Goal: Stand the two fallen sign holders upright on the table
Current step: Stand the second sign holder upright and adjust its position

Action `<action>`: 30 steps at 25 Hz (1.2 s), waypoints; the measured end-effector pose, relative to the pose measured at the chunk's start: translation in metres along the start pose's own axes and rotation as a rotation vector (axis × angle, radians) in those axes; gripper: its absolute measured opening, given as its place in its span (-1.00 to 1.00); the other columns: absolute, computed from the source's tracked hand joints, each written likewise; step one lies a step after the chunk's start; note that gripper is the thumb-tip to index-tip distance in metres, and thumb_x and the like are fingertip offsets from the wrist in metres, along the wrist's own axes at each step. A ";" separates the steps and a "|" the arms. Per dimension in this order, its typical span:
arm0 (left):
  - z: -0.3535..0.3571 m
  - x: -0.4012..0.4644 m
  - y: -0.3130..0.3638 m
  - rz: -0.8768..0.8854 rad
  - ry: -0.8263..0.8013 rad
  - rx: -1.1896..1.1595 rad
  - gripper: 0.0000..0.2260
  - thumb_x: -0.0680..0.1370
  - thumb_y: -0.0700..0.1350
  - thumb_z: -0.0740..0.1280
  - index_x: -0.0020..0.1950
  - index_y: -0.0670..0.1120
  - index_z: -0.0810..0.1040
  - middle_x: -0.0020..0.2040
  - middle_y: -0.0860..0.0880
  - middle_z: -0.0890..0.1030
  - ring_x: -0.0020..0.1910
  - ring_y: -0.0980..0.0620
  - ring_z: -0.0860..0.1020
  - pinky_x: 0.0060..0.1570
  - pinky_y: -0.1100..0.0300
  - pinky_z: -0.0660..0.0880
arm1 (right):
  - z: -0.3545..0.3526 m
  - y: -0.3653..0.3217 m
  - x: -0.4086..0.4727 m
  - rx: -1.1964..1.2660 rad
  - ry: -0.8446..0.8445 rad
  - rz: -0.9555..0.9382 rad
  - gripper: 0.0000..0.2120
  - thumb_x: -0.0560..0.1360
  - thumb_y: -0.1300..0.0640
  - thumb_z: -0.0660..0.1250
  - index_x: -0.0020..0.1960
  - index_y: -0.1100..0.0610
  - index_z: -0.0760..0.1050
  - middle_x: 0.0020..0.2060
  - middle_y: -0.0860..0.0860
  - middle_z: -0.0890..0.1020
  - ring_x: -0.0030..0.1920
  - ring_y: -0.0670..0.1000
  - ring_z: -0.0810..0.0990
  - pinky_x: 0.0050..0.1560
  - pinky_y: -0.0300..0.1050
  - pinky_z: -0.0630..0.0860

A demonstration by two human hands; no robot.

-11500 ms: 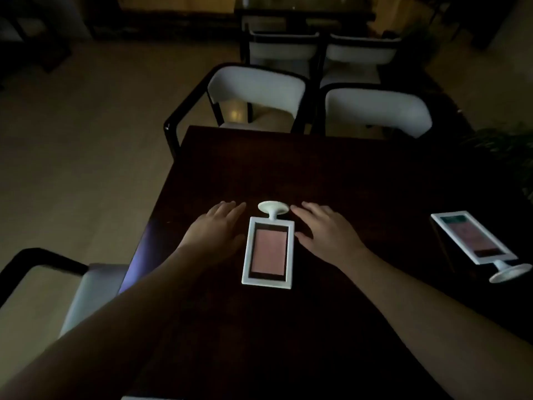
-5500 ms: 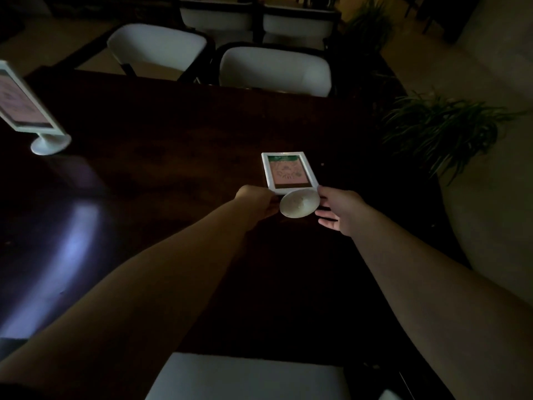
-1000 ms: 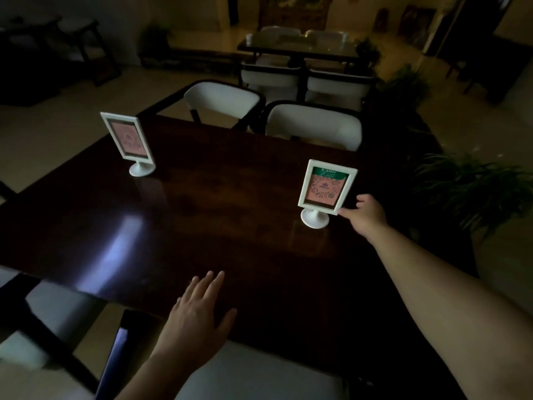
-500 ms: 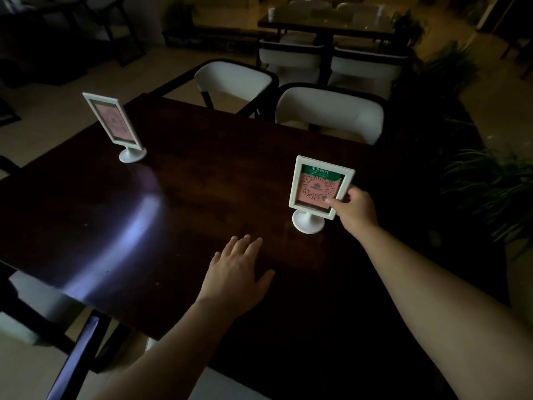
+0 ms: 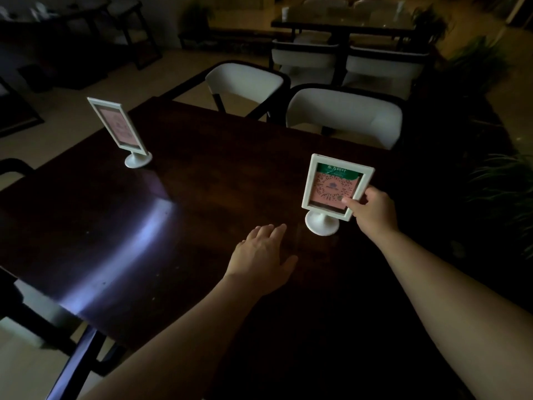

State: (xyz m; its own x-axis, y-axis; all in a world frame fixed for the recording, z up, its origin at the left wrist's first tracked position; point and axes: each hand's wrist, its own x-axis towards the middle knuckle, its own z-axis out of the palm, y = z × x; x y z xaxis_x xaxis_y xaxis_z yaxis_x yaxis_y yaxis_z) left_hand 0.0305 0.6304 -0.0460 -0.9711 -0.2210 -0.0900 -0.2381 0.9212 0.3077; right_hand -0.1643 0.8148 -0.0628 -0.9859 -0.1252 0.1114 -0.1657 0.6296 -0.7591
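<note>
Two white-framed sign holders stand upright on the dark wooden table. The left sign holder stands alone near the far left corner on its round foot. The right sign holder, with a pink and green card, stands on its round foot near the right side. My right hand pinches its lower right frame corner, thumb on the front. My left hand lies flat on the table, fingers spread, just left of that holder's foot and not touching it.
Two white chairs with dark frames are tucked at the table's far edge. Another chair stands at the near left. Potted plants line the right side. A second table with chairs stands further back.
My left hand has moved forward onto the table toward the right sign holder. My right hand went from beside the frame to gripping its lower right corner.
</note>
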 end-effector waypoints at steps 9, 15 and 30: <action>0.017 0.014 -0.004 -0.032 -0.054 -0.017 -0.30 0.55 0.25 0.26 0.59 0.06 0.10 0.57 -0.03 0.25 0.55 -0.08 0.17 0.37 -0.15 0.38 | -0.014 0.015 0.028 -0.038 0.020 0.007 -0.77 0.50 0.12 0.46 0.11 0.21 0.60 0.02 0.16 0.68 -0.03 0.14 0.64 -0.14 -0.13 0.45; 0.024 0.010 -0.003 -0.038 -0.068 -0.029 -0.31 0.55 0.26 0.26 0.59 0.06 0.11 0.58 -0.03 0.25 0.55 -0.08 0.18 0.37 -0.15 0.38 | -0.029 0.026 0.029 -0.064 -0.040 -0.001 -0.74 0.49 0.10 0.47 0.12 0.19 0.61 0.01 0.14 0.69 -0.03 0.14 0.67 -0.04 -0.04 0.57; 0.020 0.001 -0.014 -0.035 -0.020 -0.020 -0.31 0.53 0.28 0.25 0.58 0.05 0.14 0.56 -0.03 0.28 0.53 -0.09 0.21 0.34 -0.12 0.40 | -0.031 0.026 0.000 0.086 -0.030 0.137 -0.56 0.41 0.07 0.55 0.21 0.14 0.48 0.00 0.03 0.63 -0.05 0.06 0.62 -0.13 -0.09 0.55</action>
State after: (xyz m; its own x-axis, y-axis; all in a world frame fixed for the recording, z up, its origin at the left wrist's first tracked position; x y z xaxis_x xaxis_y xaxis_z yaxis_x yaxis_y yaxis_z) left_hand 0.0336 0.6238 -0.0691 -0.9616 -0.2467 -0.1200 -0.2728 0.9063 0.3229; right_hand -0.1698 0.8547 -0.0629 -0.9977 -0.0666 -0.0152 -0.0259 0.5746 -0.8180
